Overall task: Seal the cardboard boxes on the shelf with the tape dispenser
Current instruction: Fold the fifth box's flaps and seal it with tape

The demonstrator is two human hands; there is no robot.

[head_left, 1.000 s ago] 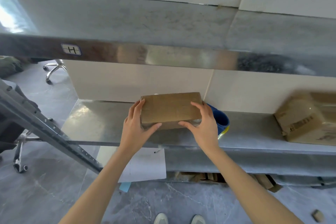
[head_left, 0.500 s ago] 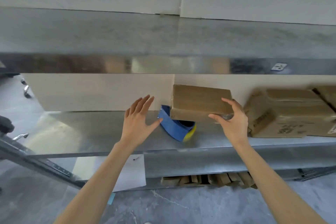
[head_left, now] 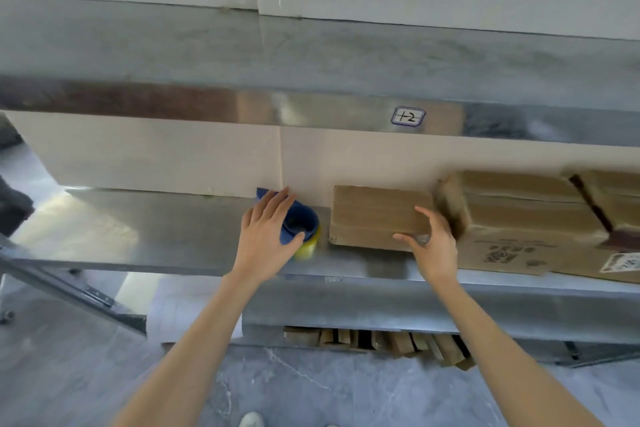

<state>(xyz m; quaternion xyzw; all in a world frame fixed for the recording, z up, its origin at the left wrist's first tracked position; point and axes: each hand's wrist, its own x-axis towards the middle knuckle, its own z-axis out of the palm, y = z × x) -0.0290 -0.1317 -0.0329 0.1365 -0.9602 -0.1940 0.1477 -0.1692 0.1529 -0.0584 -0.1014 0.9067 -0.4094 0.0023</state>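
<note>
A small brown cardboard box (head_left: 377, 215) lies flat on the metal shelf (head_left: 156, 232), close beside a larger printed cardboard box (head_left: 519, 222) to its right. My right hand (head_left: 431, 248) grips the small box's front right corner, thumb on the front face and fingers over the top. The blue and yellow tape dispenser (head_left: 303, 224) sits on the shelf left of the small box. My left hand (head_left: 266, 239) reaches over it with fingers extended, the thumb touching its blue body; part of the dispenser is hidden under the hand.
Another box (head_left: 620, 198) sits at the far right. An upper shelf with a "1-2" label (head_left: 408, 116) overhangs the work shelf. Wooden pieces (head_left: 381, 340) lie under the shelf, a white sheet (head_left: 187, 308) hangs below, and a slanted metal bar (head_left: 69, 284) stands at the left.
My right hand carried the small box to the right and set it beside the larger box. My left hand let go of the box and moved onto the tape dispenser.
</note>
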